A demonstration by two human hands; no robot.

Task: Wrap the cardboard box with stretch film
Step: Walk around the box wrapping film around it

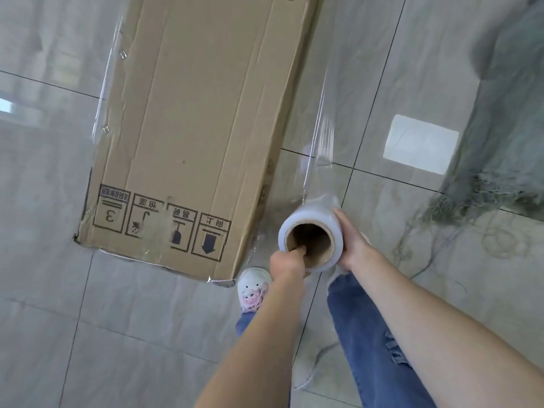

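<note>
Cardboard box (194, 125) lies flat on the grey tiled floor (59, 319), long side running away from the person, its printed handling symbols (160, 222) at the near end. Clear film already clings along the box's left edge and near corner, glinting.

Stretch film roll (310, 231) is held just right of the box's near right corner, its open cardboard core facing the camera. A sheet of stretch film (319, 136) runs taut from the roll up along the box's right side.

Left hand (287, 260), below the roll: grip curled, fingers hooked into the core at its lower left rim. Right hand (351, 240), on the roll's right side: grip wrapped round the outer film surface; fingertips hidden behind the roll.

Just below the box's near right corner, a white slipper with pink face (253, 287). Blue jeans (362, 319), ripped at the knee, below the roll. Well right of the box, a grey-green net pile (500, 128) with loose strands trailing on the floor. Bright window reflection (421, 144) on the tile between box and net.
</note>
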